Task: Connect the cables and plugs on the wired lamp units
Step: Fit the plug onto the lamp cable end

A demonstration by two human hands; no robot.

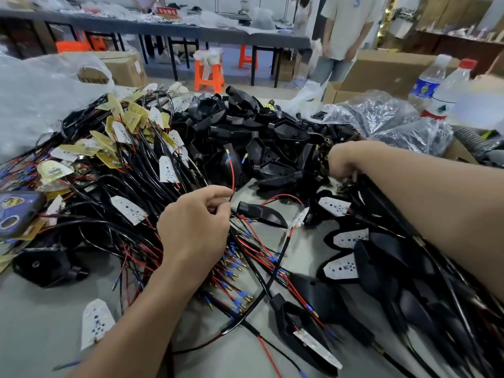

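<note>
My left hand (195, 223) pinches a thin red wire (232, 173) that rises to a blue-sleeved brass plug (228, 153). Just right of it lies a black lamp housing (260, 212) with its own red lead. My right hand (342, 163) reaches into small dark parts at the edge of a heap of black lamp shells (245, 132); its fingers are curled, and what they hold is hidden. A tangle of wired LED boards (128, 148) lies to the left. Finished units with white boards (342, 268) lie under my right forearm.
A phone (16, 211) lies at the left edge. Two water bottles (436, 85) and bags of black parts (381, 115) stand at the back right, beside cardboard boxes (381, 69). A person (343, 36) stands beyond the table, near orange stools (208, 72).
</note>
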